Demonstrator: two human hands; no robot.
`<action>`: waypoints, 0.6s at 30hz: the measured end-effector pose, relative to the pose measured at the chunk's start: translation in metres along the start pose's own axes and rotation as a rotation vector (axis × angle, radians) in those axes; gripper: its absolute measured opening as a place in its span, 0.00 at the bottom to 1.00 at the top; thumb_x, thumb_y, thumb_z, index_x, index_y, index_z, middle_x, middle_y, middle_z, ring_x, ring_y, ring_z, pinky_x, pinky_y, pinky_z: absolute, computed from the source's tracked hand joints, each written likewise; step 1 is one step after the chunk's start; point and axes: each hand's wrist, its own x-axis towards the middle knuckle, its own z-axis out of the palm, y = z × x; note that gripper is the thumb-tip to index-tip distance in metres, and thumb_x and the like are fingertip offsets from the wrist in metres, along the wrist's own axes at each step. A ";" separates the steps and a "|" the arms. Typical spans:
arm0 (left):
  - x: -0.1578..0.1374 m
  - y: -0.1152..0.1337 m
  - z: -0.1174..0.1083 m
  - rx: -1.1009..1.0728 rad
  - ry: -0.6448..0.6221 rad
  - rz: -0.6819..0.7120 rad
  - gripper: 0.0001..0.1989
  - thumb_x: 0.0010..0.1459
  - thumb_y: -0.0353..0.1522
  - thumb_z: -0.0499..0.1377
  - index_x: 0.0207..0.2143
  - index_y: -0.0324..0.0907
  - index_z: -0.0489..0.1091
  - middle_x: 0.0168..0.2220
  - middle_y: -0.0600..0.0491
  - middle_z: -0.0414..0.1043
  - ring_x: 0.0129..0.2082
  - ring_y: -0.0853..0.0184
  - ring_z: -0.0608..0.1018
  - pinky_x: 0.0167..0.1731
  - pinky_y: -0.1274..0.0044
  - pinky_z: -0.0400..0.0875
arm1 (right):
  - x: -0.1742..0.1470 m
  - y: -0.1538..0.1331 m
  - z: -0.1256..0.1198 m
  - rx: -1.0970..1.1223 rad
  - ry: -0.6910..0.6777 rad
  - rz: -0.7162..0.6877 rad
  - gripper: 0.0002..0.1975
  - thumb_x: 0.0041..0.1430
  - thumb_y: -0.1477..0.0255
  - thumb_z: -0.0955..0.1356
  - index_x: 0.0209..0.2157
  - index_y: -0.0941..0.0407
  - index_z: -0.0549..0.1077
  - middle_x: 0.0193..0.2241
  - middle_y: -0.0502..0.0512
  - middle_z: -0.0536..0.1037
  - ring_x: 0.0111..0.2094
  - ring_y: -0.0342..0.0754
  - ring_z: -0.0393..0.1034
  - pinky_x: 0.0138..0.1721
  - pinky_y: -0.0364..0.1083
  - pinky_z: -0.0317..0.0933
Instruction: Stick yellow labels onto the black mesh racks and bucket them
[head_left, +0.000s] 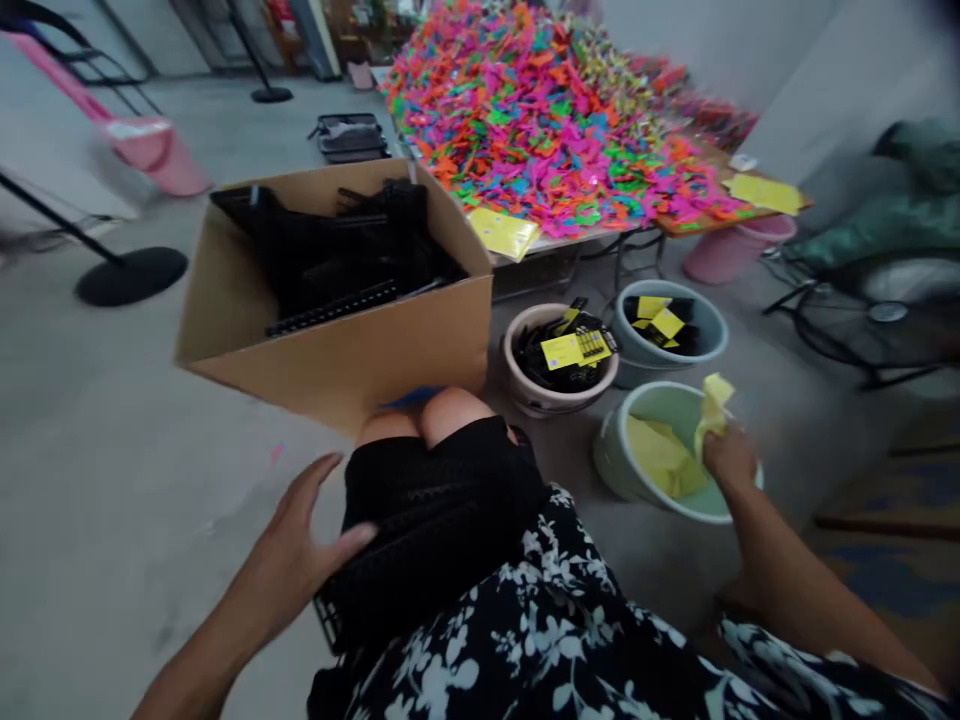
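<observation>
My left hand (296,550) is at the left side of my lap, thumb and fingers apart. Beside its fingertips, black ribbed pieces (427,520) lie across my thighs; they blend with my black clothing, so their kind is unclear. My right hand (731,458) is closed on a crumpled yellow sheet (714,410), whose top sticks up above the fist. That hand is over the right rim of a pale green bucket (611,450), in which more yellow sheets (664,455) lie.
Before my knees stands an open cardboard box (360,365) of black parts. A pink tub (529,400) and a blue-grey bucket (716,325) hold black items with yellow cards. Behind them, a table bears a heap of colourful plastic pieces (540,120). A wheel (885,310) is at right.
</observation>
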 end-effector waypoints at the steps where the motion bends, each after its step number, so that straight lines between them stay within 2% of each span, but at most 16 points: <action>1: -0.012 -0.021 0.007 -0.038 -0.016 -0.030 0.47 0.57 0.49 0.66 0.73 0.49 0.51 0.75 0.43 0.52 0.73 0.44 0.59 0.71 0.49 0.55 | 0.000 0.007 0.003 -0.015 -0.017 0.052 0.27 0.59 0.54 0.67 0.53 0.58 0.75 0.46 0.85 0.78 0.53 0.84 0.73 0.48 0.75 0.63; 3: -0.035 -0.048 0.026 -0.179 -0.041 -0.068 0.51 0.57 0.50 0.65 0.75 0.53 0.43 0.77 0.43 0.47 0.74 0.43 0.58 0.69 0.48 0.59 | 0.000 0.005 0.015 -0.026 -0.024 0.146 0.31 0.54 0.50 0.70 0.53 0.56 0.75 0.51 0.85 0.76 0.56 0.85 0.71 0.51 0.76 0.62; 4: -0.045 -0.052 0.036 -0.237 -0.019 -0.111 0.51 0.58 0.51 0.65 0.76 0.55 0.41 0.77 0.44 0.47 0.73 0.44 0.59 0.69 0.47 0.59 | -0.001 -0.004 0.024 -0.009 -0.043 0.153 0.33 0.54 0.48 0.70 0.54 0.56 0.74 0.54 0.85 0.75 0.59 0.85 0.68 0.55 0.76 0.60; 6: -0.059 -0.044 0.052 -0.313 0.005 -0.199 0.52 0.58 0.51 0.65 0.76 0.54 0.40 0.76 0.43 0.50 0.73 0.44 0.60 0.70 0.48 0.57 | -0.011 -0.036 0.045 0.075 -0.141 0.099 0.36 0.57 0.45 0.68 0.58 0.55 0.72 0.59 0.83 0.73 0.63 0.80 0.66 0.61 0.72 0.58; 8: -0.062 -0.023 0.063 -0.317 0.044 -0.275 0.51 0.60 0.50 0.64 0.76 0.53 0.39 0.75 0.43 0.54 0.73 0.47 0.60 0.72 0.50 0.53 | -0.039 -0.079 0.065 0.216 -0.323 -0.017 0.35 0.61 0.45 0.66 0.60 0.54 0.71 0.59 0.76 0.75 0.62 0.71 0.71 0.62 0.65 0.63; 10: -0.057 0.000 0.069 -0.301 0.085 -0.298 0.49 0.62 0.48 0.64 0.76 0.53 0.39 0.73 0.43 0.58 0.73 0.50 0.61 0.72 0.52 0.52 | -0.084 -0.126 0.078 0.380 -0.557 -0.156 0.34 0.64 0.46 0.64 0.64 0.49 0.67 0.60 0.64 0.77 0.61 0.62 0.74 0.61 0.59 0.68; 12: -0.047 0.020 0.071 -0.300 0.140 -0.273 0.48 0.62 0.47 0.64 0.75 0.53 0.40 0.72 0.44 0.60 0.73 0.52 0.61 0.72 0.54 0.53 | -0.131 -0.164 0.085 0.596 -0.859 -0.302 0.38 0.68 0.49 0.64 0.73 0.49 0.55 0.69 0.63 0.67 0.69 0.59 0.63 0.68 0.62 0.60; 13: -0.042 0.028 0.072 -0.302 0.174 -0.256 0.48 0.62 0.46 0.64 0.75 0.52 0.41 0.72 0.44 0.60 0.73 0.52 0.61 0.72 0.54 0.54 | -0.149 -0.180 0.088 0.601 -0.896 -0.346 0.40 0.67 0.50 0.66 0.74 0.49 0.53 0.72 0.62 0.62 0.72 0.60 0.57 0.70 0.64 0.55; 15: -0.034 0.040 0.072 -0.298 0.234 -0.228 0.46 0.61 0.46 0.64 0.75 0.51 0.45 0.74 0.44 0.58 0.73 0.52 0.60 0.72 0.55 0.55 | -0.169 -0.203 0.093 0.571 -0.844 -0.321 0.42 0.65 0.51 0.69 0.74 0.48 0.54 0.74 0.61 0.57 0.74 0.61 0.51 0.73 0.66 0.48; 18: -0.032 0.042 0.072 -0.230 0.238 -0.176 0.43 0.62 0.44 0.63 0.75 0.49 0.49 0.74 0.43 0.56 0.74 0.50 0.60 0.72 0.53 0.56 | -0.163 -0.222 0.102 0.573 -0.791 -0.224 0.36 0.65 0.54 0.69 0.70 0.48 0.61 0.70 0.60 0.65 0.71 0.61 0.58 0.72 0.65 0.51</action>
